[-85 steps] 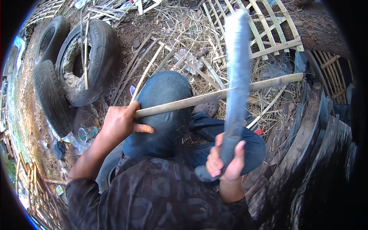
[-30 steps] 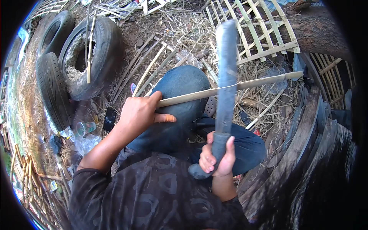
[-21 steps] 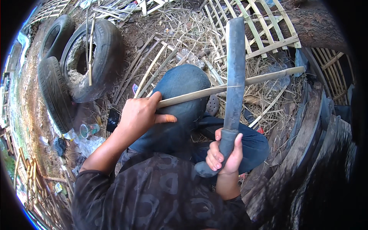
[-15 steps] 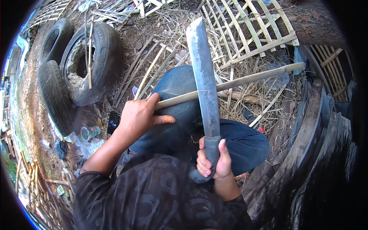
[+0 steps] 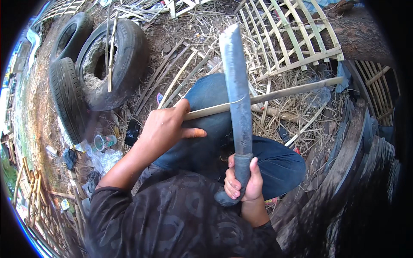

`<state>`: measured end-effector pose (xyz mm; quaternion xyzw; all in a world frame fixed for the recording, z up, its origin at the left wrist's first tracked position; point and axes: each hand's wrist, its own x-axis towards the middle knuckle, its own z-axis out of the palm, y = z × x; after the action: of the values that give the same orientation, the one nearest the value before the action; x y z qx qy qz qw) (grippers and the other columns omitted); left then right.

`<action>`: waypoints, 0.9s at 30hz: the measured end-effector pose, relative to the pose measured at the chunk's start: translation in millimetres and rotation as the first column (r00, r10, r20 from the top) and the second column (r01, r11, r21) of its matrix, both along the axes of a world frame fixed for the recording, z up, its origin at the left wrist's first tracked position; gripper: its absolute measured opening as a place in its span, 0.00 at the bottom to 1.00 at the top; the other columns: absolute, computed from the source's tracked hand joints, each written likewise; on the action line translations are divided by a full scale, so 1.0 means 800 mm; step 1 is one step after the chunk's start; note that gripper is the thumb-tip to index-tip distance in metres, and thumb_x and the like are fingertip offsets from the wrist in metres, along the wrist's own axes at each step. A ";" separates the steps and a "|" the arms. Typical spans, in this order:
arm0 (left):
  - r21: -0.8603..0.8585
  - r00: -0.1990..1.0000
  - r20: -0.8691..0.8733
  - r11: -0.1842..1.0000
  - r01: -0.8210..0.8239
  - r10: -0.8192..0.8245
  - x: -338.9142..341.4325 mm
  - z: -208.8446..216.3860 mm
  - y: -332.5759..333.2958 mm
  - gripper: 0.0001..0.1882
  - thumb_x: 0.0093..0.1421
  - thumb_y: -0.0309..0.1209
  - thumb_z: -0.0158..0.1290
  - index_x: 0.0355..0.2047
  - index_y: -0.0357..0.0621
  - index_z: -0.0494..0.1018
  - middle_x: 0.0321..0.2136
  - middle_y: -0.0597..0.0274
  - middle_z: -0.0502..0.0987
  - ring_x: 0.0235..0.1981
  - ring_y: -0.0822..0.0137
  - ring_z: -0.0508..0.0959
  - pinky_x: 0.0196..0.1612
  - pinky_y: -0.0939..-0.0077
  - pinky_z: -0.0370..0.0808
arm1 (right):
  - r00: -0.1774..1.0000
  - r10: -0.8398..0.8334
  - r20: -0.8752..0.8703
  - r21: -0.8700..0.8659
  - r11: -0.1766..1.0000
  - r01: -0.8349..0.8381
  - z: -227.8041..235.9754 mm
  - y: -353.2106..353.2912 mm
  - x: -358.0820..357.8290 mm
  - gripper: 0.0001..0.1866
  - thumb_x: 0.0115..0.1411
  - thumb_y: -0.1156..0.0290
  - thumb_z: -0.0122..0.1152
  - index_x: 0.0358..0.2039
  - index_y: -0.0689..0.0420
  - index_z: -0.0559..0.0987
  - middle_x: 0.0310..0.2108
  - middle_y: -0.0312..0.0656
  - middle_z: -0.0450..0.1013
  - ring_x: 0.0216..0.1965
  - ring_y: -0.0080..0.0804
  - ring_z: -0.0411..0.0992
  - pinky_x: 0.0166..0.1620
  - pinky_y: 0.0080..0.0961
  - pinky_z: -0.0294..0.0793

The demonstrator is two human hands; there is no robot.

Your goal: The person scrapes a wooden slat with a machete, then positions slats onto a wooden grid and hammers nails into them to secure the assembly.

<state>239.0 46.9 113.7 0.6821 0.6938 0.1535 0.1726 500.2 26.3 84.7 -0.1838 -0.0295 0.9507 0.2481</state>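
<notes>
My right hand is closed round the dark handle of a machete, its broad grey blade pointing up and away from me. Behind the blade runs a long bamboo strip, crossing my raised knee and reaching out to the right. My left hand grips the strip's near end on top of the knee, with an orange band round the thumb. Where blade and strip cross, a thin pale shaving curls over the blade. The blade hides that part of the strip.
Old tyres lie at the left, one filled with something like concrete. A woven bamboo lattice rests at the far right before a log. Shavings litter the ground. A plastic cup and a pile of bamboo sticks are at the left.
The whole view has shifted slightly, so most things appear further right. The pale shaving now curls more plainly across the blade. Both hands keep their grips.
</notes>
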 end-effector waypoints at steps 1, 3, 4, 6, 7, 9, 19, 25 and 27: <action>0.014 1.000 -0.016 1.000 0.020 -0.020 0.001 0.000 0.000 0.33 0.43 0.58 0.60 0.31 0.41 0.64 0.15 0.52 0.73 0.21 0.50 0.77 0.23 0.60 0.71 | 0.999 -0.044 -0.011 0.006 0.999 0.044 0.000 0.001 0.000 0.33 0.61 0.36 0.41 0.41 0.58 0.61 0.14 0.37 0.61 0.10 0.24 0.61 0.16 0.21 0.64; 0.028 0.999 -0.034 0.999 0.038 -0.037 0.002 -0.001 0.001 0.33 0.43 0.58 0.60 0.31 0.41 0.64 0.15 0.52 0.72 0.21 0.50 0.77 0.23 0.61 0.71 | 0.992 -0.121 -0.032 0.026 0.992 0.122 -0.003 0.004 0.001 0.32 0.61 0.36 0.40 0.41 0.58 0.61 0.14 0.37 0.61 0.10 0.24 0.61 0.16 0.21 0.65; 0.017 0.998 -0.053 0.999 0.041 -0.040 0.003 -0.001 0.001 0.33 0.43 0.58 0.60 0.31 0.41 0.64 0.15 0.52 0.72 0.21 0.49 0.77 0.23 0.61 0.71 | 0.992 -0.119 -0.033 0.025 0.992 0.120 -0.001 0.001 -0.003 0.32 0.61 0.36 0.40 0.41 0.58 0.61 0.14 0.37 0.61 0.10 0.24 0.61 0.16 0.21 0.65; 0.008 0.996 -0.072 0.999 0.049 -0.049 0.004 -0.003 0.001 0.34 0.43 0.59 0.60 0.32 0.41 0.63 0.15 0.52 0.72 0.21 0.49 0.77 0.23 0.61 0.70 | 0.995 -0.075 0.073 0.026 0.997 0.073 0.003 -0.004 -0.013 0.33 0.62 0.35 0.38 0.40 0.58 0.60 0.12 0.36 0.59 0.09 0.24 0.60 0.13 0.22 0.62; 0.002 0.997 -0.064 0.999 0.043 -0.043 0.004 -0.005 0.001 0.34 0.42 0.59 0.60 0.32 0.41 0.63 0.15 0.52 0.72 0.21 0.49 0.76 0.23 0.61 0.70 | 0.997 -0.010 0.077 0.052 0.999 0.006 -0.001 -0.009 -0.013 0.33 0.61 0.35 0.38 0.40 0.58 0.61 0.12 0.36 0.59 0.09 0.25 0.61 0.14 0.22 0.62; -0.002 0.998 -0.053 1.000 0.031 -0.031 0.000 -0.006 -0.002 0.35 0.42 0.59 0.60 0.32 0.41 0.63 0.14 0.52 0.71 0.21 0.50 0.76 0.23 0.61 0.70 | 0.995 0.035 0.089 0.064 0.997 -0.041 0.000 -0.010 -0.013 0.33 0.61 0.35 0.39 0.40 0.57 0.61 0.12 0.36 0.59 0.09 0.25 0.60 0.13 0.22 0.62; -0.017 0.995 0.012 0.995 0.096 -0.095 -0.009 0.001 -0.001 0.36 0.38 0.58 0.62 0.33 0.40 0.63 0.16 0.50 0.70 0.23 0.47 0.76 0.25 0.60 0.70 | 0.996 0.041 0.078 0.038 0.998 -0.044 0.003 -0.015 -0.020 0.32 0.62 0.36 0.37 0.41 0.56 0.60 0.13 0.36 0.59 0.09 0.24 0.59 0.14 0.23 0.62; -0.023 0.994 0.063 0.995 0.096 -0.094 -0.010 0.002 -0.005 0.38 0.36 0.58 0.63 0.33 0.40 0.63 0.16 0.48 0.70 0.24 0.43 0.75 0.25 0.58 0.69 | 1.000 -0.021 0.005 0.022 1.000 0.021 0.002 -0.012 -0.019 0.32 0.62 0.37 0.39 0.44 0.58 0.59 0.14 0.37 0.60 0.10 0.25 0.61 0.16 0.22 0.64; -0.001 0.992 0.070 0.995 0.103 -0.102 -0.009 0.001 -0.005 0.38 0.36 0.58 0.63 0.33 0.39 0.63 0.16 0.48 0.70 0.24 0.43 0.75 0.25 0.58 0.69 | 1.000 -0.023 0.009 0.031 0.999 0.023 0.001 -0.016 -0.021 0.32 0.62 0.37 0.39 0.44 0.57 0.59 0.14 0.37 0.60 0.10 0.25 0.61 0.16 0.22 0.64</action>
<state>231.8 42.9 114.6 0.7106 0.6518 0.1665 0.2061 483.3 13.5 85.9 -0.1847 -0.0433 0.9463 0.2617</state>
